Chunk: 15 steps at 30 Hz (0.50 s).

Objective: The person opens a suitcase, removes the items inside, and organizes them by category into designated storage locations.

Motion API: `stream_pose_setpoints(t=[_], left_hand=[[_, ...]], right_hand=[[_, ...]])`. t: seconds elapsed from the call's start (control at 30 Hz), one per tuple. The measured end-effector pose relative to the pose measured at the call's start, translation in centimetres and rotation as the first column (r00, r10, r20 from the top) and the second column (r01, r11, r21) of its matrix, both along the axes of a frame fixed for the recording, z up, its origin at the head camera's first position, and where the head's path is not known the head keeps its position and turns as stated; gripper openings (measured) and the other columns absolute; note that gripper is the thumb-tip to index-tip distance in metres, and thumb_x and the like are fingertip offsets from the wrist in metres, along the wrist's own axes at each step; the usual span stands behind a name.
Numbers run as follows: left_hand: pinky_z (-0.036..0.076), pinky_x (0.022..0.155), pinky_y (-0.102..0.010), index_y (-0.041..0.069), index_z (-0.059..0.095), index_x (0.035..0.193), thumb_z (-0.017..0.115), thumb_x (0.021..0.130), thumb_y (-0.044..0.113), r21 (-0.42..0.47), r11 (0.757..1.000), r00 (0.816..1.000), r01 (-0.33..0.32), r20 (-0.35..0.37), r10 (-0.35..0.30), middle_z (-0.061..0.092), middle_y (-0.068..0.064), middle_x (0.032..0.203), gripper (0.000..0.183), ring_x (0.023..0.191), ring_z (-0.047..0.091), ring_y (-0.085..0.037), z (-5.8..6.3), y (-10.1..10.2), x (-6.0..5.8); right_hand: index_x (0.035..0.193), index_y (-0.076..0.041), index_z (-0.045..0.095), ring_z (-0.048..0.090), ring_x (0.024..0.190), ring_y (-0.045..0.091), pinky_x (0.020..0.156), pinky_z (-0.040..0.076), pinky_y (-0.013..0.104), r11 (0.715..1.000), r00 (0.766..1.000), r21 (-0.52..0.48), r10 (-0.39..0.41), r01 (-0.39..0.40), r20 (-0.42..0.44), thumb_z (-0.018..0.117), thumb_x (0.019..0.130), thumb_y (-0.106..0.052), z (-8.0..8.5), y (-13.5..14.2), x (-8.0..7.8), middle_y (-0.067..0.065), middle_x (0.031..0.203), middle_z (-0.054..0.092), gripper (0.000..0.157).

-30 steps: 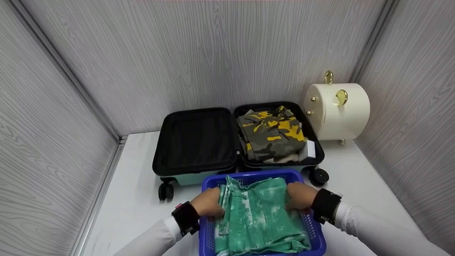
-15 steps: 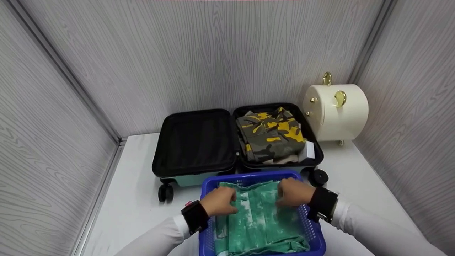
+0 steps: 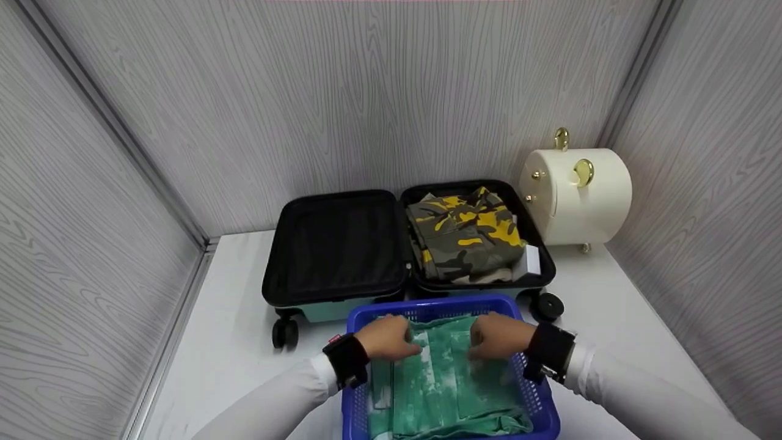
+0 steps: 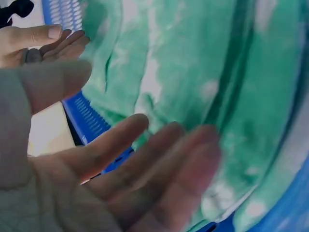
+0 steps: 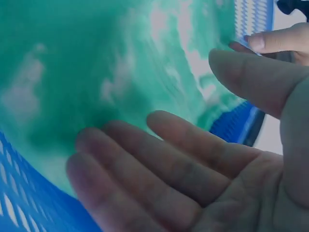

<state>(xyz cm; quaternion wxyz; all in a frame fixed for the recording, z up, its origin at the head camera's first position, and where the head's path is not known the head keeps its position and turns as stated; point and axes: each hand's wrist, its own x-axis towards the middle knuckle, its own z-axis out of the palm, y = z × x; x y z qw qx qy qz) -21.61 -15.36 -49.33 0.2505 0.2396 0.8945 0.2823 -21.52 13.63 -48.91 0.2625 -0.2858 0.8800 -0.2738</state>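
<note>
Presently, green-and-white tie-dye garment lies folded in blue plastic basket, just in front of open suitcase; left hand and right hand above garment's far part, fingers parted, slightly bent, holding nothing; contact with cloth cannot be told; sound handling, in judgement: support both sides evenly, layers together; wrist views show palms and finger gaps, hidden from head view; head view alone shows camouflage garment in suitcase.
</note>
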Motion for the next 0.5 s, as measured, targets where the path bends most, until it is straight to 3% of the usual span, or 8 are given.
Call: stream_pose_setpoints(t=[0.13, 0.2, 0.23, 0.27, 0.37, 0.5], left_hand=[[0.047, 0.068, -0.031, 0.013, 0.067, 0.073, 0.07, 0.106, 0.027, 0.169, 0.982, 0.996, -0.082, -0.005, 0.084, 0.051, 0.009, 0.062, 0.036, 0.053, 0.043, -0.007, 1.1, 0.6, -2.5], [0.054, 0.077, -0.033, 0.006, 0.076, 0.093, 0.069, 0.107, 0.026, 0.246, 0.957, 0.989, -0.151, 0.027, 0.149, 0.068, -0.002, 0.076, 0.025, 0.063, 0.06, -0.015, 1.7, 1.1, -3.9], [0.055, 0.071, -0.033, 0.004, 0.077, 0.104, 0.068, 0.107, 0.025, 0.281, 0.94, 0.981, -0.196, 0.054, 0.189, 0.074, -0.009, 0.087, 0.023, 0.072, 0.067, -0.02, 2.0, 1.4, -4.6], [0.058, 0.074, -0.034, 0.003, 0.076, 0.113, 0.068, 0.107, 0.025, 0.307, 0.92, 0.97, -0.242, 0.081, 0.228, 0.076, -0.015, 0.098, 0.024, 0.082, 0.072, -0.026, 2.2, 1.8, -5.3], [0.063, 0.083, -0.038, -0.002, 0.069, 0.129, 0.066, 0.108, 0.024, 0.373, 0.844, 0.922, -0.386, 0.191, 0.338, 0.073, -0.025, 0.119, 0.033, 0.103, 0.074, -0.037, 3.1, 2.9, -7.3], [0.063, 0.093, -0.042, -0.005, 0.057, 0.143, 0.066, 0.107, 0.026, 0.411, 0.732, 0.838, -0.543, 0.317, 0.443, 0.068, -0.013, 0.115, 0.048, 0.094, 0.07, -0.023, 3.9, 4.2, -9.9]], right_hand=[[0.089, -0.001, 0.078, 0.062, 0.061, 0.009, 0.057, 0.052, 0.024, 0.989, 0.995, -0.113, -0.089, 0.094, 0.055, 0.075, 0.103, -0.022, 2.1, 1.3, -2.0, 0.01, 0.076, 0.073, 0.026], [0.093, 0.001, 0.078, 0.068, 0.066, 0.013, 0.061, 0.058, 0.027, 0.966, 0.979, -0.177, -0.172, 0.189, 0.107, 0.073, 0.105, -0.021, 3.0, 2.0, -3.2, 0.014, 0.081, 0.075, 0.026], [0.096, 0.002, 0.077, 0.07, 0.068, 0.014, 0.063, 0.06, 0.027, 0.948, 0.969, -0.211, -0.213, 0.236, 0.127, 0.072, 0.106, -0.021, 3.3, 2.4, -3.9, 0.014, 0.082, 0.075, 0.026], [0.101, 0.003, 0.077, 0.071, 0.07, 0.014, 0.065, 0.061, 0.028, 0.926, 0.954, -0.243, -0.261, 0.29, 0.146, 0.071, 0.106, -0.021, 3.7, 2.8, -4.5, 0.013, 0.085, 0.076, 0.025], [0.114, 0.007, 0.072, 0.071, 0.073, 0.013, 0.066, 0.062, 0.027, 0.82, 0.889, -0.348, -0.4, 0.455, 0.221, 0.07, 0.108, -0.02, 4.4, 4.0, -6.5, 0.007, 0.089, 0.075, 0.028], [0.13, 0.009, 0.062, 0.071, 0.077, 0.008, 0.07, 0.063, 0.025, 0.656, 0.784, -0.434, -0.56, 0.618, 0.27, 0.069, 0.108, -0.025, 4.7, 5.4, -9.2, -0.001, 0.099, 0.072, 0.041]])
